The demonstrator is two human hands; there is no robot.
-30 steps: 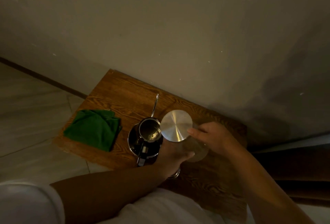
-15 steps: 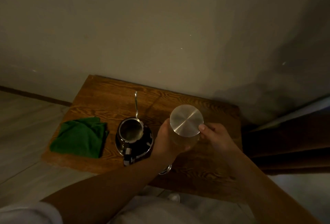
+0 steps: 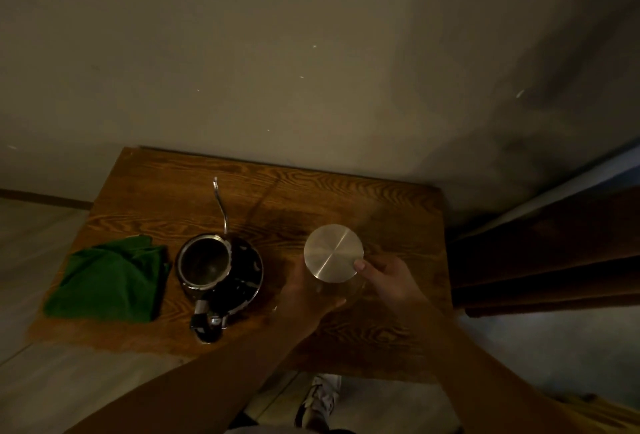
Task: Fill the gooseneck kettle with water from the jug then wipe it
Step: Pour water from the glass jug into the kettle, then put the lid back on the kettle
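Note:
The gooseneck kettle (image 3: 204, 262) stands lidless on the wooden table (image 3: 346, 201), its thin spout (image 3: 220, 205) pointing toward the wall and its dark handle toward me. Right of it is the glass jug (image 3: 341, 290), upright under a round silver lid (image 3: 333, 253). My left hand (image 3: 304, 298) grips the jug's left side. From the right, my right hand (image 3: 388, 281) holds the jug, with the thumb on the lid's edge. A folded green cloth (image 3: 110, 281) lies at the table's left end.
A plain wall runs just behind the table. Dark wooden furniture (image 3: 554, 253) stands close on the right. Pale floor lies to the left, and my shoe (image 3: 320, 399) shows below the table's front edge.
The jug has moved right, away from the kettle's opening, and now sits upright lower down. Both hands have kept their hold on it.

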